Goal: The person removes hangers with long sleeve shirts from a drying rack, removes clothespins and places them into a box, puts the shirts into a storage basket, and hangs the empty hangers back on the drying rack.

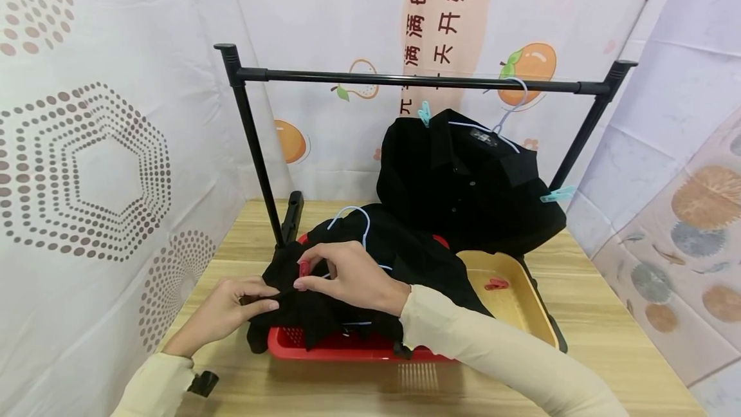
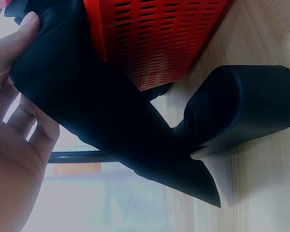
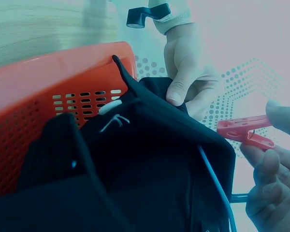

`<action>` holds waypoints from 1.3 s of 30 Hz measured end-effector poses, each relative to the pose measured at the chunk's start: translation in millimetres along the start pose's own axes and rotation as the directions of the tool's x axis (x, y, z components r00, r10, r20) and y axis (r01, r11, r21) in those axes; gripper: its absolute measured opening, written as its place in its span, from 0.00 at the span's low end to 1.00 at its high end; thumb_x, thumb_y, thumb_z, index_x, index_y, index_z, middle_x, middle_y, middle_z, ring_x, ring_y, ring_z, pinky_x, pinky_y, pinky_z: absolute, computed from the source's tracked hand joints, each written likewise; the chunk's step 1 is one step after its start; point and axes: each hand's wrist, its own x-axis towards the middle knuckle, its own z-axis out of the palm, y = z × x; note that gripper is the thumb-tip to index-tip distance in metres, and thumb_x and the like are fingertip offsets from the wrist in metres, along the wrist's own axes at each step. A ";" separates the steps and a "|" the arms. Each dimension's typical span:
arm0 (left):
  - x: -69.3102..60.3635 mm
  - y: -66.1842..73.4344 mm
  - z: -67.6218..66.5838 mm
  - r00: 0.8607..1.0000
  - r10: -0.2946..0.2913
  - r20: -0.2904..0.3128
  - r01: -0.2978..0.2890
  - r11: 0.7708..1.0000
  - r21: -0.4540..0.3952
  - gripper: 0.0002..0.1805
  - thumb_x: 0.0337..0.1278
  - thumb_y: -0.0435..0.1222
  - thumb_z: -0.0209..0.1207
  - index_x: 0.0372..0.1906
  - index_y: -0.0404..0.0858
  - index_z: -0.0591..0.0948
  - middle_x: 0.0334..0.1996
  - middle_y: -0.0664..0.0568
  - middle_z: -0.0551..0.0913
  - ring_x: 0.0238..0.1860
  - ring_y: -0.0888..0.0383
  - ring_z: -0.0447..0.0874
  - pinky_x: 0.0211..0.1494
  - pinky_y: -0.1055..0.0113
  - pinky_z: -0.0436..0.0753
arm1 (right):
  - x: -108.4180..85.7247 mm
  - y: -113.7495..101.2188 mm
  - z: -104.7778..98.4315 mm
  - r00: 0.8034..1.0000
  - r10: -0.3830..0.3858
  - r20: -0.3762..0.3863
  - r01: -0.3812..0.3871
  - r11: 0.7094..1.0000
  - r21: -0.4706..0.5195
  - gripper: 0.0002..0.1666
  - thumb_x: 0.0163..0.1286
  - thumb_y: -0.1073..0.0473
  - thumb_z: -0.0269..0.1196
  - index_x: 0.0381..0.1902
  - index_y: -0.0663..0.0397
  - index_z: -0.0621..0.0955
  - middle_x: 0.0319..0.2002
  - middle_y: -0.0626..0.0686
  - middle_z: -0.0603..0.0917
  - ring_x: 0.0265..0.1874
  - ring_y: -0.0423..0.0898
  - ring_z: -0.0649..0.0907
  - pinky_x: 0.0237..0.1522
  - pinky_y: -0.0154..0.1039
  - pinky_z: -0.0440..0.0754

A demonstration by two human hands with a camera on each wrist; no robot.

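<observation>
A black garment with a light blue hanger in it lies over a red basket. My left hand pinches the garment's edge at the basket's left side, and a black sleeve-like length hangs down from it in the left wrist view. Between the thumb and fingers of my right hand is a red clothespin. The clothespin is close to the garment's shoulder, where the hanger's arm shows under the cloth. In the right wrist view, a small gap separates its tip from the cloth.
Behind the basket stands a black rack. A black shirt hangs on its right on a light blue hanger, with teal clothespins at both shoulders. A yellow tray at right holds another red clothespin.
</observation>
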 end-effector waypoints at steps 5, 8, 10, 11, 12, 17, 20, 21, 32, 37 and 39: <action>-0.6 -1.2 0.5 1.000 0.005 -0.007 -0.005 1.000 0.008 0.11 0.56 0.28 0.72 0.44 0.41 0.92 0.30 0.65 0.85 0.25 0.67 0.75 0.27 0.68 0.77 | -4.9 -0.4 -7.0 1.000 -0.004 -0.025 0.004 1.000 0.010 0.19 0.70 0.49 0.71 0.53 0.51 0.86 0.41 0.43 0.89 0.17 0.36 0.72 0.22 0.31 0.72; -1.5 -2.1 1.0 1.000 0.004 -0.013 -0.004 1.000 0.012 0.11 0.55 0.27 0.73 0.43 0.41 0.92 0.29 0.65 0.85 0.25 0.66 0.75 0.26 0.68 0.76 | -7.8 -0.5 -10.3 0.999 -0.001 -0.035 0.001 1.000 0.013 0.18 0.70 0.49 0.71 0.52 0.51 0.86 0.41 0.42 0.89 0.16 0.35 0.71 0.21 0.32 0.70; -1.8 -1.6 1.0 1.000 -0.002 -0.016 0.002 1.000 0.010 0.11 0.55 0.28 0.73 0.43 0.40 0.92 0.29 0.65 0.84 0.25 0.66 0.75 0.26 0.68 0.76 | -9.9 -0.2 -12.4 0.999 0.005 -0.043 -0.004 1.000 0.014 0.18 0.70 0.49 0.71 0.52 0.51 0.86 0.41 0.42 0.89 0.16 0.36 0.71 0.20 0.32 0.70; -1.9 -1.2 1.0 1.000 -0.005 -0.017 0.005 1.000 0.009 0.11 0.55 0.28 0.73 0.43 0.40 0.92 0.29 0.65 0.85 0.25 0.66 0.75 0.27 0.68 0.76 | -11.1 0.2 -13.4 0.999 0.010 -0.046 -0.010 1.000 0.016 0.18 0.69 0.49 0.72 0.52 0.52 0.86 0.41 0.42 0.89 0.16 0.36 0.71 0.20 0.32 0.69; -1.9 -0.8 0.9 1.000 -0.007 -0.018 0.008 1.000 0.007 0.11 0.55 0.28 0.73 0.43 0.40 0.92 0.29 0.65 0.85 0.25 0.66 0.75 0.27 0.68 0.76 | -12.3 0.7 -14.4 0.999 0.016 -0.050 -0.015 1.000 0.017 0.18 0.69 0.49 0.72 0.51 0.52 0.86 0.41 0.42 0.89 0.16 0.36 0.71 0.19 0.32 0.69; -1.8 0.7 0.3 1.000 -0.009 -0.016 0.009 1.000 0.000 0.11 0.56 0.28 0.73 0.44 0.41 0.92 0.30 0.65 0.85 0.25 0.66 0.75 0.27 0.68 0.77 | -19.0 4.0 -19.1 0.997 0.043 -0.068 -0.042 0.999 0.025 0.18 0.69 0.50 0.72 0.51 0.53 0.86 0.42 0.42 0.89 0.15 0.36 0.70 0.20 0.32 0.68; -1.8 0.9 -0.1 1.000 -0.015 -0.014 0.015 1.000 -0.004 0.10 0.57 0.30 0.72 0.44 0.42 0.92 0.29 0.65 0.85 0.25 0.66 0.75 0.26 0.67 0.77 | -23.3 6.0 -21.7 0.995 0.057 -0.077 -0.055 0.998 0.027 0.18 0.69 0.50 0.72 0.51 0.54 0.86 0.42 0.42 0.88 0.15 0.36 0.70 0.20 0.33 0.68; -1.9 0.9 -0.3 1.000 -0.017 -0.012 0.017 1.000 -0.003 0.10 0.57 0.30 0.72 0.44 0.43 0.92 0.29 0.65 0.85 0.25 0.66 0.75 0.26 0.67 0.77 | -24.8 6.6 -22.5 0.995 0.062 -0.079 -0.060 0.998 0.027 0.18 0.69 0.49 0.72 0.51 0.53 0.86 0.42 0.42 0.88 0.15 0.36 0.70 0.20 0.33 0.68; -1.5 3.2 -0.9 0.999 -0.039 0.000 0.039 0.999 0.004 0.10 0.59 0.32 0.72 0.45 0.43 0.92 0.30 0.66 0.85 0.26 0.65 0.75 0.27 0.67 0.78 | -40.7 14.9 -31.8 0.985 0.124 -0.117 -0.118 0.992 0.055 0.18 0.71 0.45 0.69 0.51 0.50 0.87 0.38 0.36 0.86 0.16 0.39 0.70 0.20 0.35 0.68; -0.9 3.8 -0.1 1.000 -0.023 0.001 0.023 1.000 -0.005 0.10 0.58 0.30 0.72 0.45 0.41 0.92 0.30 0.65 0.85 0.25 0.65 0.75 0.27 0.67 0.78 | -47.5 18.3 -38.0 0.980 0.137 -0.147 -0.129 0.990 0.062 0.16 0.71 0.46 0.70 0.51 0.46 0.86 0.36 0.36 0.85 0.15 0.39 0.70 0.19 0.36 0.68; -0.8 3.7 0.4 1.000 -0.020 0.001 0.020 1.000 -0.009 0.10 0.57 0.30 0.72 0.45 0.40 0.91 0.31 0.64 0.85 0.25 0.65 0.76 0.27 0.67 0.78 | -49.8 19.7 -40.4 0.977 0.148 -0.155 -0.139 0.988 0.068 0.15 0.70 0.47 0.70 0.51 0.44 0.86 0.38 0.36 0.86 0.15 0.39 0.71 0.18 0.36 0.68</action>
